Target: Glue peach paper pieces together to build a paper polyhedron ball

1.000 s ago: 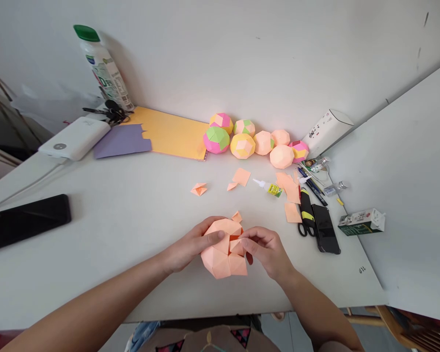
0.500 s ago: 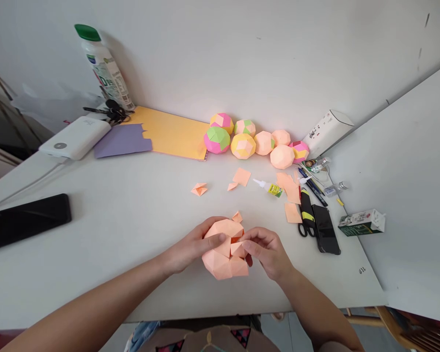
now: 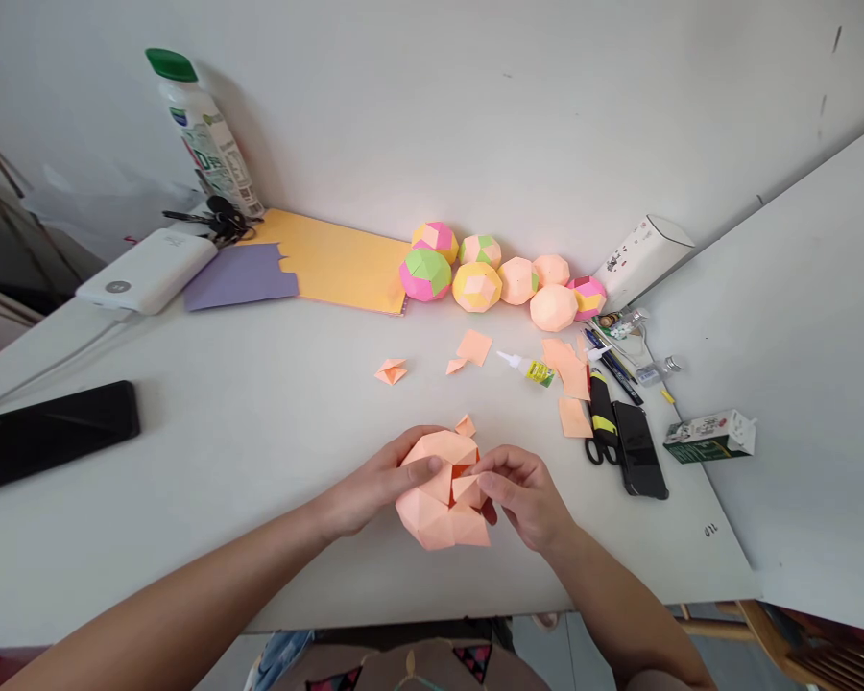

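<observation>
A peach folded-paper ball (image 3: 430, 513) with an opening on its right side sits between my hands above the desk's front part. My left hand (image 3: 393, 470) grips it from the left, thumb lying across the top. At the opening, my right hand (image 3: 522, 489) pinches a paper flap (image 3: 468, 490) of the ball between thumb and fingers. Some of the right fingertips are hidden behind the flap. Beyond the ball lie a folded paper piece (image 3: 391, 370), a smaller folded piece (image 3: 456, 366) and a square paper sheet (image 3: 474, 347).
Several finished paper balls (image 3: 477, 287) line the wall. A glue bottle (image 3: 529, 369), paper sheets (image 3: 574, 418), scissors (image 3: 602, 451) and a phone (image 3: 640, 449) lie to the right. On the left are a power bank (image 3: 148, 270), another phone (image 3: 54, 432) and a tall bottle (image 3: 212, 144).
The pinched flap has tilted slightly, and the gap beside it looks a little wider. Both hands stay in nearly the same place.
</observation>
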`<state>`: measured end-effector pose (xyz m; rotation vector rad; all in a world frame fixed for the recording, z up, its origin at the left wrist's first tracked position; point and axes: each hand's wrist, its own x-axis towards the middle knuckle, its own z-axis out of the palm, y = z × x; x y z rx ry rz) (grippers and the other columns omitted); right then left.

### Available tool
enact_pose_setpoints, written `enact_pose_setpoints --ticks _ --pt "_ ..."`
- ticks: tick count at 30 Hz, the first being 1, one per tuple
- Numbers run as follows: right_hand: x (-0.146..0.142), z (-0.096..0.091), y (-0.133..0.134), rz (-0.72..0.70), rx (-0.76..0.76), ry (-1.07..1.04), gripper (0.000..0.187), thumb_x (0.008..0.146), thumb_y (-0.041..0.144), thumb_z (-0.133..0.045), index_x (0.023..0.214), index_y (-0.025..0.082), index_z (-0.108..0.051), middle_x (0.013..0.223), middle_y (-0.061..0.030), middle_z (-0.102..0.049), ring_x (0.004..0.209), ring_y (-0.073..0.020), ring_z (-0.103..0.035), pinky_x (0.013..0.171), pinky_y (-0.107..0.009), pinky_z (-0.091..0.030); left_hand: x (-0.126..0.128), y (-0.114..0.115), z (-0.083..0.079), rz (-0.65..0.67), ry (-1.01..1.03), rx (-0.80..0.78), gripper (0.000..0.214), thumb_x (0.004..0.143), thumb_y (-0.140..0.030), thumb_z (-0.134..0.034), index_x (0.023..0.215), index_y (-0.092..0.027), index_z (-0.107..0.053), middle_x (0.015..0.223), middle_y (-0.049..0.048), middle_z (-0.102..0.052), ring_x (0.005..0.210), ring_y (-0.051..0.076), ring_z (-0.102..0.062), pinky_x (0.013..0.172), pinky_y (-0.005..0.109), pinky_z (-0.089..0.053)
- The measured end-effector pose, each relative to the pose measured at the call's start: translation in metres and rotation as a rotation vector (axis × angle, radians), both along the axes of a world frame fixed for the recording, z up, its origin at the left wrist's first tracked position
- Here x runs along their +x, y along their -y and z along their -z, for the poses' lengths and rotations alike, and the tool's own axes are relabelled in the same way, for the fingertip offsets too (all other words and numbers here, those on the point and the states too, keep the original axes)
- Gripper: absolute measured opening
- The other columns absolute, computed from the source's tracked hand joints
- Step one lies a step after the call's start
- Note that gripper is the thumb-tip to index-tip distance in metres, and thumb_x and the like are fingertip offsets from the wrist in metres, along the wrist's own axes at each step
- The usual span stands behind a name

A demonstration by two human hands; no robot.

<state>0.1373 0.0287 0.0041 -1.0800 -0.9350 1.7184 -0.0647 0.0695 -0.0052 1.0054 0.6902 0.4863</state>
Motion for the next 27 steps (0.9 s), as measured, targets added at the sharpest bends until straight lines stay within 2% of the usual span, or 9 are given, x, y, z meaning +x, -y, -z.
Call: enact_pose_setpoints --ticks 10,27 --pt "-0.0024 0.0006 0.0023 0.055 0.016 0.063 0.020 0.073 0.035 -0.075 0.073 0.017 -0.066 0.051 0.0018 -0.063 0.041 -0.0079 -0.049 0.038 -0.020 -0.040 -0.0009 -0.0001 0.0018 -0.016 -0.006 0.003 0.060 0.083 -0.055 -0.057 0.130 -0.019 -0.046 0.116 0.0138 -0.066 0.112 0.033 -0.058 0.089 0.046 -0.047" --pt "-0.0015 -0.0023 0.0032 0.025 0.049 0.118 0.019 0.073 0.035 -0.074 0.071 0.017 -0.067 0.054 0.0018 -0.062 0.041 -0.0075 -0.048 0.039 -0.021 -0.040 -0.0003 -0.0002 -0.0031 -0.016 -0.049 0.020 0.059 0.081 -0.055 -0.060 0.128 -0.020 -0.049 0.124 0.0131 -0.063 0.115 0.034 -0.057 0.092 0.046 -0.046"
